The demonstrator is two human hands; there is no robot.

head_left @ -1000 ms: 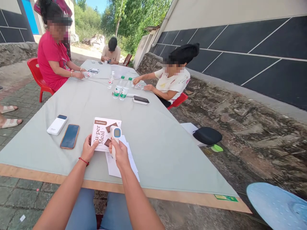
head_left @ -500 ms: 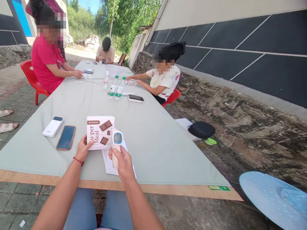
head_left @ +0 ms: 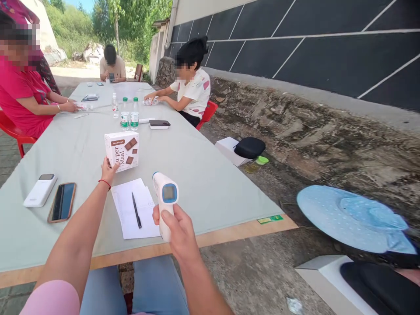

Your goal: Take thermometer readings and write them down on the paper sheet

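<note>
My left hand (head_left: 110, 167) grips the lower left edge of a white box (head_left: 122, 152) printed with chocolate pieces, held out over the table. Whether the box touches the tabletop I cannot tell. My right hand (head_left: 177, 225) is wrapped around the handle of a white infrared thermometer (head_left: 166, 197), its blue-rimmed screen facing me. Between my arms lie white paper sheets (head_left: 126, 212), with a black pen (head_left: 136, 210) on top.
A white power bank (head_left: 40, 190) and a phone (head_left: 62, 202) lie on the left of the table (head_left: 203, 188). Water bottles (head_left: 124, 114) and another phone (head_left: 159, 124) stand farther off. Several people sit around. A blue hat (head_left: 354, 218) is at the right.
My left hand has moved the box forward, away from the thermometer, exposing the paper and pen. My right hand holds the thermometer closer to me. The view has turned right.
</note>
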